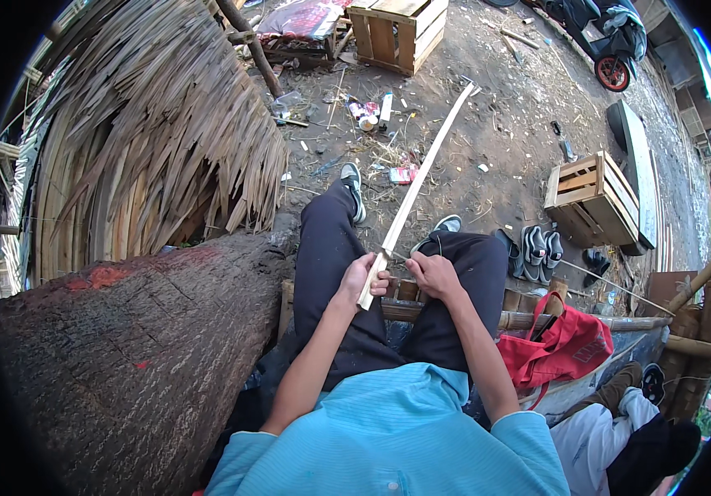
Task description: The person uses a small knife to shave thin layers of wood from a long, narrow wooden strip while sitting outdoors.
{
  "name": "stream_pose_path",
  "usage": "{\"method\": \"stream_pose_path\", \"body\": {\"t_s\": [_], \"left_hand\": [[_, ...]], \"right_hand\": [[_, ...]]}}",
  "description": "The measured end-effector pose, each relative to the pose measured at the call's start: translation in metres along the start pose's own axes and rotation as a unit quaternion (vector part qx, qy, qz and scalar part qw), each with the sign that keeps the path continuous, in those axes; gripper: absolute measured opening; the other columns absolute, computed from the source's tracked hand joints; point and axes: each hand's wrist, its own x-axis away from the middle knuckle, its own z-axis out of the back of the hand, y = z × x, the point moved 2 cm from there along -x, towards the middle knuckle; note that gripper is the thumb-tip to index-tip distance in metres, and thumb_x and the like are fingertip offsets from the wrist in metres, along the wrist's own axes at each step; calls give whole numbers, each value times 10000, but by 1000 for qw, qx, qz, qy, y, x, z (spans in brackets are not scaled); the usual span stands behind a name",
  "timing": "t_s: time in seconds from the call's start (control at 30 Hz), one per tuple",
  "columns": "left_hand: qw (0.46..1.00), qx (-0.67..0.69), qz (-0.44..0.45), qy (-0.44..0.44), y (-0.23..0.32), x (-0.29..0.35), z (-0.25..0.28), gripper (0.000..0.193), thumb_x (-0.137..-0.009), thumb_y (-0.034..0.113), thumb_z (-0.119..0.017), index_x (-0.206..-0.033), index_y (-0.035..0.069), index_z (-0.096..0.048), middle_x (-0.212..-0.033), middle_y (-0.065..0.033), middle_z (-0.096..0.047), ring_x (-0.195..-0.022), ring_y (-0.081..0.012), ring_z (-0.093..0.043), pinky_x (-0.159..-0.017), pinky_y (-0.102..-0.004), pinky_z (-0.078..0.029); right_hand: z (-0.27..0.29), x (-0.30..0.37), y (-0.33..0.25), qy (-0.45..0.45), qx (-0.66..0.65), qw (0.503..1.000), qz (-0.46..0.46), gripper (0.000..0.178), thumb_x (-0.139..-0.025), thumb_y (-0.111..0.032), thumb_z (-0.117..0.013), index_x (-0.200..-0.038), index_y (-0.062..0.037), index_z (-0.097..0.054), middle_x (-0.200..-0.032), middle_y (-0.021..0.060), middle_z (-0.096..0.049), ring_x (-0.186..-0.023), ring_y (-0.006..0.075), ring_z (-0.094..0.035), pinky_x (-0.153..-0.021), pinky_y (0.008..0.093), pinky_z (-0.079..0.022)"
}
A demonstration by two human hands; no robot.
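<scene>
A long, pale wooden sword (422,178) with a slightly curved blade slants from my lap toward the ground ahead. My left hand (364,279) is closed around its handle, just below a narrow dark band where handle and blade meet. Close by on the right, my right hand (434,274) is closed with its fingers pinched together. A thin dark strand, like cord, runs from the band into those fingers. Most of the strand is hidden in the grip. Both hands are between my knees, over the bamboo bench edge (401,310).
A thatched palm-leaf panel (174,124) and a big dark log (124,364) stand on the left. Wooden crates (591,198), shoes (541,248) and a red bag (566,343) are on the right. Litter (368,116) lies ahead; a motorbike (612,58) is farther off.
</scene>
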Motion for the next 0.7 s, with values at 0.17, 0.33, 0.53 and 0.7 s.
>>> {"method": "stream_pose_path", "body": {"t_s": [0.17,0.33,0.53,0.7], "left_hand": [[978,-179,25,105,-11,-7,3,407,-989,347,-238,-947,15,-469,-628,11,-380,-434,-61,-321,-360,-205,-290],[978,-180,7,101,-7,-6,1,299,-987,290,-300,-930,35,-445,-622,18,-384,-431,-56,-327,-357,-200,-295],[982,-145,22,115,-8,3,-13,271,-975,322,-369,-920,70,-454,-607,12,-398,-426,-47,-353,-350,-185,-306],[942,-295,-26,161,-14,2,-15,315,-978,338,-349,-875,81,-501,-566,9,-386,-382,-60,-350,-323,-212,-291]], "right_hand": [[-1,-1,2,14,-22,999,-22,315,-915,-360,-426,-787,-91,-532,-596,183,-558,-597,377,-572,-540,488,-439],[-4,3,-2,-1,-43,999,18,337,-905,-360,-442,-745,-79,-537,-578,186,-547,-586,376,-566,-537,482,-434],[-3,3,-9,15,-76,996,35,362,-907,-357,-435,-718,-63,-530,-578,186,-541,-592,372,-565,-544,475,-430],[-11,8,-18,17,-143,990,13,359,-905,-362,-428,-738,-76,-568,-602,181,-560,-606,372,-571,-552,478,-431]]}}
